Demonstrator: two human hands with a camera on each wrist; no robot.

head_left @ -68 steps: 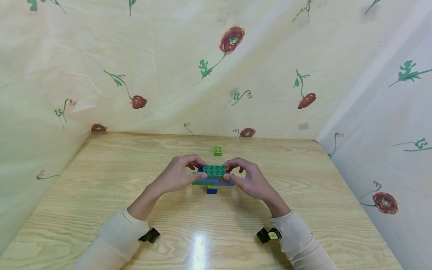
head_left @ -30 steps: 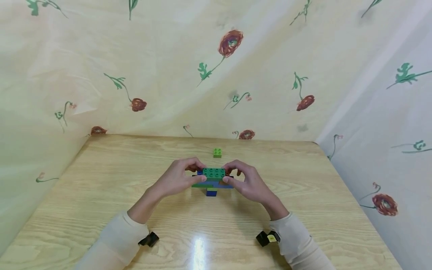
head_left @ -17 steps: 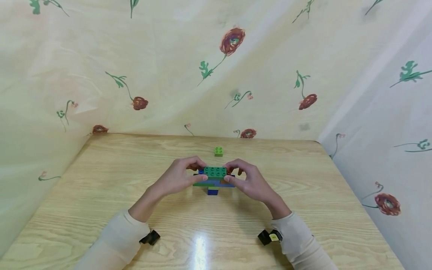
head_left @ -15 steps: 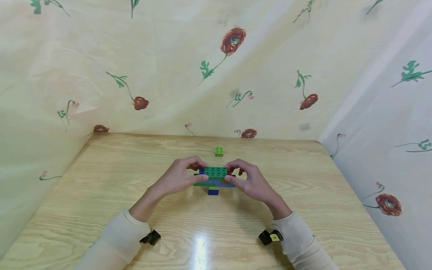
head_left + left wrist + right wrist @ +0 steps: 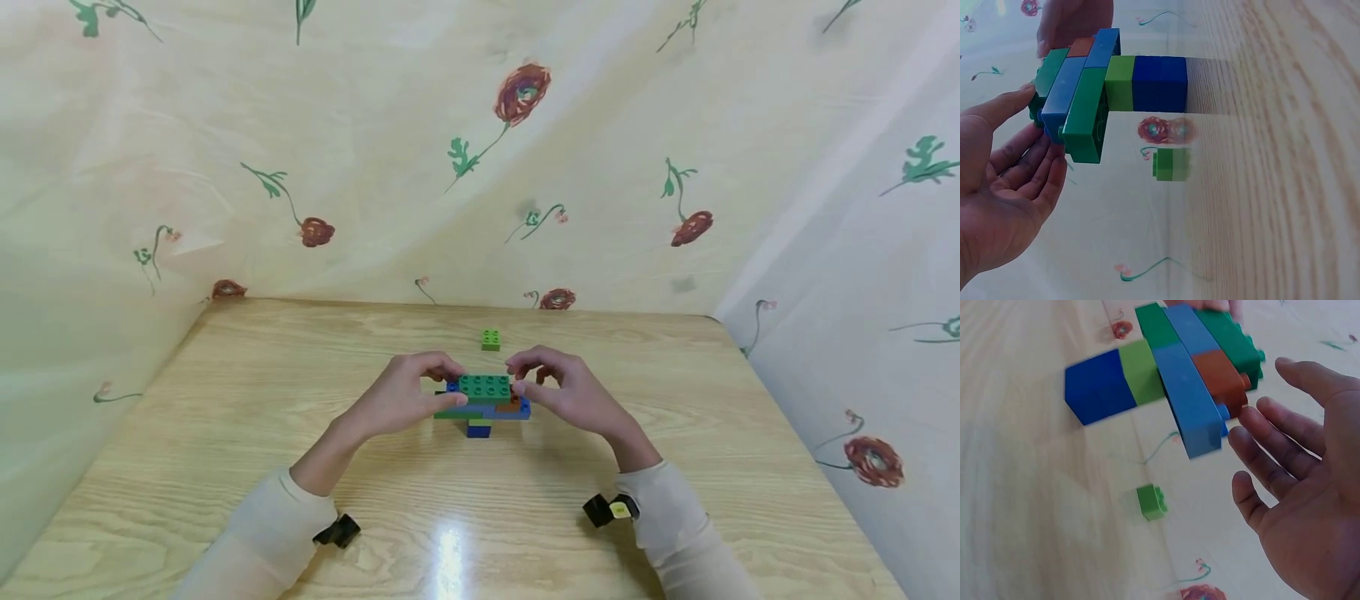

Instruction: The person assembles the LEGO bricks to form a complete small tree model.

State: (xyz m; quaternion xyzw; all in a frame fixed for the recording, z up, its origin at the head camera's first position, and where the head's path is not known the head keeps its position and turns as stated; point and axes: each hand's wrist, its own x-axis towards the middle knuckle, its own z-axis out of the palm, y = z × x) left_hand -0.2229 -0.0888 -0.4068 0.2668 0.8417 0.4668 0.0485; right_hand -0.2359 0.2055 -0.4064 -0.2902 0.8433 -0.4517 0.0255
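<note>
A toy-brick build stands on the table: a dark blue base (image 5: 1160, 84), a lime brick (image 5: 1120, 84) over it, then wider layers. In these layers are a lower green brick (image 5: 1088, 115), a lighter blue brick (image 5: 1188, 394) and an orange-brown brick (image 5: 1219, 375). The topmost piece is a green brick (image 5: 483, 388) with several studs. My left hand (image 5: 405, 396) pinches its left end, thumb in front and fingers behind. To the right, my right hand (image 5: 566, 393) is just off the build with loosely bent fingers, holding nothing.
A loose lime brick (image 5: 491, 340) lies on the wooden table (image 5: 300, 350) behind the build. Flower-printed cloth (image 5: 390, 167) hangs beyond the table's back edge and along both sides. Each wrist carries a black camera.
My right hand has let go of the top green brick and moved slightly right, uncovering the right end of the build. The left hand keeps its grip.
</note>
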